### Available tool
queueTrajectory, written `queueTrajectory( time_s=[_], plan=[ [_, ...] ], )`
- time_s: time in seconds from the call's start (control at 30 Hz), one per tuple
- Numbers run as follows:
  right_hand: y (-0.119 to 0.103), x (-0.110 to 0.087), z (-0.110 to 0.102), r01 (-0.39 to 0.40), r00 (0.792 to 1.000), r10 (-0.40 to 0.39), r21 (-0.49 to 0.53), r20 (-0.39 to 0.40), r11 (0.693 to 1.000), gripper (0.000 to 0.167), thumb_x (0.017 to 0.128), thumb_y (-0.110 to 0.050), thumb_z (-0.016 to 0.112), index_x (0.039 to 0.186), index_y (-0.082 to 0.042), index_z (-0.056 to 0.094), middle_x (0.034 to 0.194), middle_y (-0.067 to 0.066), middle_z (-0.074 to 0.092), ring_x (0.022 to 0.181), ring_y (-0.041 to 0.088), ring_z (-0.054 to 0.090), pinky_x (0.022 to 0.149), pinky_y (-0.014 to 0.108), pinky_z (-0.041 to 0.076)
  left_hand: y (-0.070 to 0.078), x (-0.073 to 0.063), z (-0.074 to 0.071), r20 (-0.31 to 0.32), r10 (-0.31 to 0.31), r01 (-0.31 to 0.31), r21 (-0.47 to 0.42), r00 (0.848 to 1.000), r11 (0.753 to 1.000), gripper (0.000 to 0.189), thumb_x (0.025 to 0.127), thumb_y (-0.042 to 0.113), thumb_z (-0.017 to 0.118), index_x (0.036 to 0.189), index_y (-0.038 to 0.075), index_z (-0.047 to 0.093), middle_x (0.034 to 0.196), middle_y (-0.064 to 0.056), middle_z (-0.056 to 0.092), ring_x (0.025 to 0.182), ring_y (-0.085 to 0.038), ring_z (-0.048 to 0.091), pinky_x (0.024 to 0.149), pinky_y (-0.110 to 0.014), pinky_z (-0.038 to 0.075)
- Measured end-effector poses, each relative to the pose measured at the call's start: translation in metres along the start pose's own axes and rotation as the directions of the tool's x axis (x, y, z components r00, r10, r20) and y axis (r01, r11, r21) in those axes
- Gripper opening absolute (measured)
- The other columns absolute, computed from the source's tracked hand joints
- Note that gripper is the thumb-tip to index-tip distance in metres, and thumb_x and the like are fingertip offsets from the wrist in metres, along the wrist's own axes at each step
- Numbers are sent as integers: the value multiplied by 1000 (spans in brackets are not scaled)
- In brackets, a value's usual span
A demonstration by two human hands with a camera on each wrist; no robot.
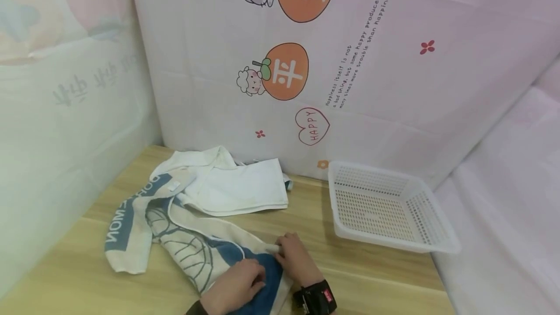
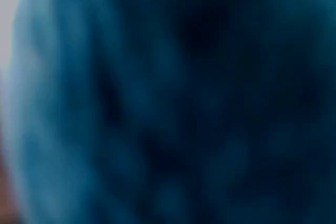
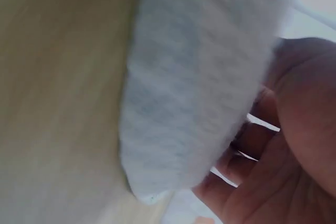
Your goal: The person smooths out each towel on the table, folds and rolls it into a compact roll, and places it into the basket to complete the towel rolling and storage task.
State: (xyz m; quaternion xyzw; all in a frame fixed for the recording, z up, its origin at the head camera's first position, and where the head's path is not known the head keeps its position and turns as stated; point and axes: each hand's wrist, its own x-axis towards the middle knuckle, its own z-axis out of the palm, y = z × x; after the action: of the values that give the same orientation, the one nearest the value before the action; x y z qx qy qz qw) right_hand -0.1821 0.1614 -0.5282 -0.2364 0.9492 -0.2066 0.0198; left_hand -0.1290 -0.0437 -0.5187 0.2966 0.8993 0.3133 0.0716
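Note:
A cream and blue printed towel [image 1: 188, 252] lies rumpled and partly spread on the wooden table, with pale lettering on a blue band at its left end. At its right part, my right hand [image 1: 299, 259] grips the cream edge with bent fingers. My left hand [image 1: 234, 286] has its fingers curled at the towel's blue area, near the front. Close, blurred blue cloth [image 2: 131, 98] fills the left wrist view and hides the left fingertips. In the right wrist view, my right hand [image 3: 283, 145] curls behind a raised, pale towel fold [image 3: 178, 87].
A folded white cloth [image 1: 245, 188] lies behind the towel, touching it. To the right stands a white perforated plastic basket [image 1: 437, 218]. Printed cloth walls [image 1: 210, 86] enclose the wooden table [image 1: 372, 276] at the back and both sides.

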Motion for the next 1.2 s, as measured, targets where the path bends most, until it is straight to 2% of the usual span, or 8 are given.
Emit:
queueTrajectory(
  time_s=[0.13, 0.27, 0.4, 0.57, 0.7, 0.83, 1.03, 1.2],
  plan=[
    [-3, -15, -15, 27, 999, -28, -22, -31, 999, 19, 88, -6, 76, 98, -11, 61, 93, -3, 55, 85, 12, 49, 76, 33, 47, -9, 1, -16, -125, 19, -23, -30, 992, 999, 7, 95, 20, 72, 101, 19, 71, 97, 10, 63, 91, -6, 61, 79, -30, 54],
    [-16, -29, -36, 23, 998, -24, -9, -57, 1000, 25, 87, -2, 76, 93, -16, 56, 91, -6, 54, 85, 10, 48, 74, 30, 46, -22, 7, -45, -307, 55, -10, 145, 950, 989, 40, 88, 16, 79, 126, 13, 67, 127, -8, 63, 117, -24, 59, 95, -43, 53],
    [-32, -41, -56, 46, 995, -42, 41, -95, 998, 31, 88, -1, 75, 92, -19, 51, 91, -10, 52, 83, 7, 47, 73, 26, 45, -32, 19, -64, -225, 94, -41, 232, 970, 972, 45, 84, 18, 82, 127, 13, 68, 133, -10, 61, 126, -31, 54, 112, -60, 38],
    [-38, -54, -78, 114, 960, -90, 79, -264, 990, 39, 83, 9, 75, 92, -18, 49, 90, -11, 51, 81, 5, 47, 69, 23, 46, -46, 20, -75, -96, 10, 9, 193, 995, 981, 15, 84, 13, 78, 98, 15, 74, 97, 3, 71, 96, -20, 65, 105, -57, 45],
    [-25, -55, -94, 170, 917, -129, 75, -378, 983, 49, 73, 22, 76, 84, -16, 49, 84, -12, 46, 75, 3, 42, 65, 20, 43, -65, 9, -89, -177, -28, 69, 230, 984, 971, 17, 83, 7, 75, 98, 15, 75, 93, 2, 73, 90, -20, 68, 85, -44, 56],
    [-9, -56, -105, 143, 924, -96, 100, -370, 985, 49, 72, 25, 74, 79, -16, 48, 81, -11, 43, 73, 3, 38, 62, 21, 41, -87, -2, -106, -256, -1, 78, 288, 967, 955, 14, 80, 7, 76, 91, 16, 74, 85, 4, 71, 80, -18, 66, 77, -41, 56],
    [17, -52, -108, 131, 942, -96, 89, -322, 987, 45, 77, 24, 69, 81, -15, 47, 80, -9, 42, 72, 5, 36, 64, 22, 37, -109, -14, -126, -250, -15, 100, 331, 968, 938, 13, 70, 12, 79, 75, 18, 69, 70, 9, 60, 64, -11, 52, 64, -34, 49],
    [35, -52, -107, 149, 924, -130, 26, -359, 988, 45, 76, 24, 69, 82, -14, 45, 82, -8, 43, 75, 6, 37, 65, 22, 36, -118, -22, -140, -254, -67, 157, 357, 965, 921, 14, 67, 11, 82, 78, 15, 73, 75, 3, 66, 68, -16, 57, 65, -40, 52]
  ],
)
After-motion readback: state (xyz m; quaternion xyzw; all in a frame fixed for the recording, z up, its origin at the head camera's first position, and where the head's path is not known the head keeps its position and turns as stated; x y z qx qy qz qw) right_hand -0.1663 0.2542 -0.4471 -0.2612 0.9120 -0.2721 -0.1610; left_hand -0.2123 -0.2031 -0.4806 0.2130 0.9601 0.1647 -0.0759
